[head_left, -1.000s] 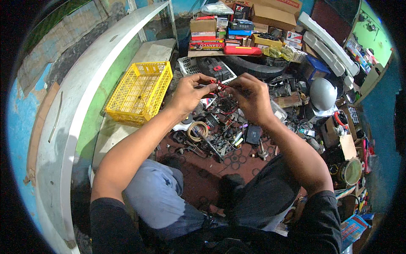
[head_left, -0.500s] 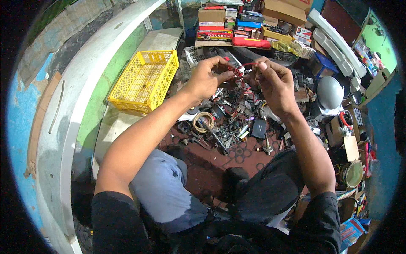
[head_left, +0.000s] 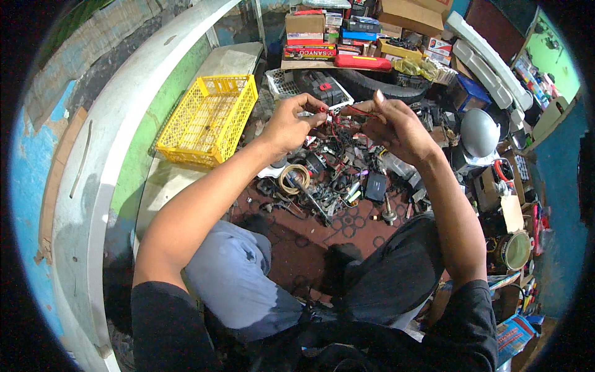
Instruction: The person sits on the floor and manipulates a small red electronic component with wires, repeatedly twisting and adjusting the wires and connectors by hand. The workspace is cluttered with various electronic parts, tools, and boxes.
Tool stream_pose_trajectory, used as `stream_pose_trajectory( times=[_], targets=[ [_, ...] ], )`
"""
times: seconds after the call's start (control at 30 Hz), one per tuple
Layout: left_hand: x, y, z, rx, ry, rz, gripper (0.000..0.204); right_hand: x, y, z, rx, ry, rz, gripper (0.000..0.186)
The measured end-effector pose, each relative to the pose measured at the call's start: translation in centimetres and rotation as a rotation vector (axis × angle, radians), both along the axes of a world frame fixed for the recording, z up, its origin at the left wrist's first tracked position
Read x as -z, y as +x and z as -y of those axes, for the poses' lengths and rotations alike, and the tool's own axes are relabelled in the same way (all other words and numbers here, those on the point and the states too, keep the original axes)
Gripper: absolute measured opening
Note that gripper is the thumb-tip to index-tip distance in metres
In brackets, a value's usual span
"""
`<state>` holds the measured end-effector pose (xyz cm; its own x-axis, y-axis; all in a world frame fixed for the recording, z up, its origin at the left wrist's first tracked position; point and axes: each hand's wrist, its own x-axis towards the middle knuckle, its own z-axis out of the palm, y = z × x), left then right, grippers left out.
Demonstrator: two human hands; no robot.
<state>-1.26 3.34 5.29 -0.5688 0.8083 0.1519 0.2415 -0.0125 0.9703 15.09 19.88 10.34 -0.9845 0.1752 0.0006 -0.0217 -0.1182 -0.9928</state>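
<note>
My left hand (head_left: pixel 291 124) pinches a small bundle of red and black wires (head_left: pixel 332 120) out in front of me. My right hand (head_left: pixel 401 129) is at its right with the thumb raised and the fingers curled near a red strand; whether it grips that strand is unclear. Below both hands lies a heap of dark small parts and cables (head_left: pixel 316 162), with a coiled tan hose (head_left: pixel 284 185), a black box (head_left: pixel 376 186) and a metal shaft (head_left: pixel 388 214).
A yellow crate (head_left: pixel 180 146) sits by the white shelf (head_left: pixel 87 204) at left. Stacked boxes (head_left: pixel 304 28), a tire (head_left: pixel 384 90) and a white basket (head_left: pixel 279 84) are at the back. A grey helmet (head_left: pixel 478 133) and clutter line the right. My crossed legs (head_left: pixel 235 273) are below.
The view has shifted a little. My right hand has turned and lifted its thumb off the red wire it pinched half a second ago; my left hand still holds the bundle.
</note>
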Motion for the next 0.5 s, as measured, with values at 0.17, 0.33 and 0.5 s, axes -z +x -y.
stream_pose_trajectory(
  times=[0.17,0.33,0.5],
  targets=[
    [0.7,-1.3,0.6,0.012,0.118,0.075,0.019,1.3,-0.5,-0.3,-0.175,-0.053,-0.245,0.040],
    [0.2,-1.5,0.7,-0.043,0.078,0.050,0.021,0.4,-0.2,-0.8,-0.025,-0.139,-0.128,0.039],
    [1.1,-2.9,1.1,-0.079,0.109,0.216,0.019,0.4,-0.1,0.2,-0.038,-0.166,-0.242,0.041]
  ],
)
